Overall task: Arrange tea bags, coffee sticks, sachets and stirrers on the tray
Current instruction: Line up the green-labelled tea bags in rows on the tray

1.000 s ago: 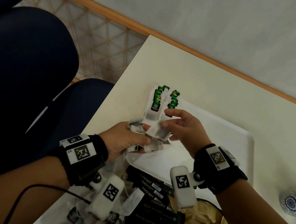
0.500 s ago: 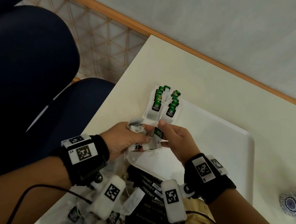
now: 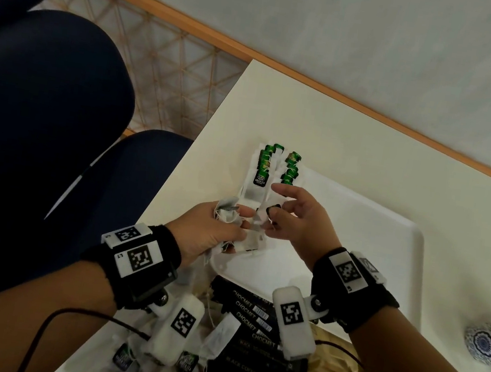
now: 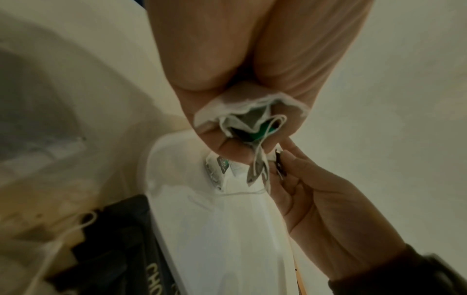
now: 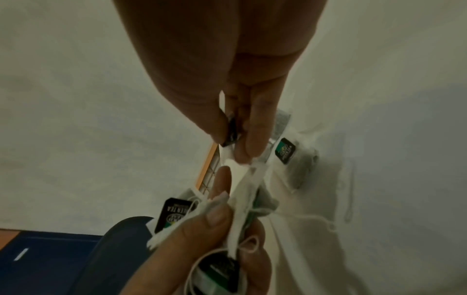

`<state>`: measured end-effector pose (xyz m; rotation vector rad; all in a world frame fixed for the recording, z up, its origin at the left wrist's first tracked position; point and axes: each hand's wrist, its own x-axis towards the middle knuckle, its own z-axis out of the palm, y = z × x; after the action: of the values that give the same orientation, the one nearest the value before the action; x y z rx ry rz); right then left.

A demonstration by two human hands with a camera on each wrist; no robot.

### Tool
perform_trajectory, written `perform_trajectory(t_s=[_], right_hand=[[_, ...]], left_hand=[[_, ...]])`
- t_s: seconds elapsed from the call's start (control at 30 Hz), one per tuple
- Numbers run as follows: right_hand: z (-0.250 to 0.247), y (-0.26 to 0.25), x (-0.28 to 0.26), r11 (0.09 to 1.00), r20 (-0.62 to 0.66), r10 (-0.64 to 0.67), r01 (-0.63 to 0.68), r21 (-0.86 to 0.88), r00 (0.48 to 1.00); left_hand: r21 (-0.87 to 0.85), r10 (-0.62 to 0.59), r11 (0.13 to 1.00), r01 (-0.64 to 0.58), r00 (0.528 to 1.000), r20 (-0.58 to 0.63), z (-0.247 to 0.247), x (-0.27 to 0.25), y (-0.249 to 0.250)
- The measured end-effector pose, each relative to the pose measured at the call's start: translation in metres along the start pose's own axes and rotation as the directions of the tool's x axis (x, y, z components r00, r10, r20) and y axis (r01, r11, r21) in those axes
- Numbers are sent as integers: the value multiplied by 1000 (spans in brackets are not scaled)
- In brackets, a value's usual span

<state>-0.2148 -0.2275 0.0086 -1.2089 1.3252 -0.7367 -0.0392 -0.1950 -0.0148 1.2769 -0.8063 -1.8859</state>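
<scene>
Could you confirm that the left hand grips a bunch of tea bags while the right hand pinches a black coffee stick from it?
Not quite: the right hand pinches a tea bag tag, not a coffee stick, as the right wrist view shows. The left hand does grip the bunch of tea bags.

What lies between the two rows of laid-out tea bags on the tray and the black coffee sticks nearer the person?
In the head view, both hands: the left hand grips a bunch of tea bags, the right hand pinches one's tag, over bare white tray, between the rows and coffee sticks.
</scene>
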Motion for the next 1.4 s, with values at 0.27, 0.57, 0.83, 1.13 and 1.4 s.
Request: perform_trajectory(t_s=[0.27, 0.57, 0.83, 1.13, 1.4], right_hand=[[-1, -3, -7, 982, 168, 1, 30, -186, 986], [-10, -8, -2, 895, -17, -163, 141, -424, 986], [0, -4, -6, 905, 45, -202, 204, -374, 978], [-15, 0, -1, 561, 193, -408, 411, -719, 892], [-13, -12, 28, 687, 43, -310, 255, -680, 950]], left_hand=[[44, 6, 999, -7, 1000, 12, 3, 2, -2], [99, 12, 995, -17, 999, 48, 4, 1, 1], [3, 41, 999, -41, 999, -32, 16, 4, 7], [6, 46, 999, -45, 993, -111, 4, 8, 7], [-112, 42, 991, -68, 975, -220, -21, 8, 3]])
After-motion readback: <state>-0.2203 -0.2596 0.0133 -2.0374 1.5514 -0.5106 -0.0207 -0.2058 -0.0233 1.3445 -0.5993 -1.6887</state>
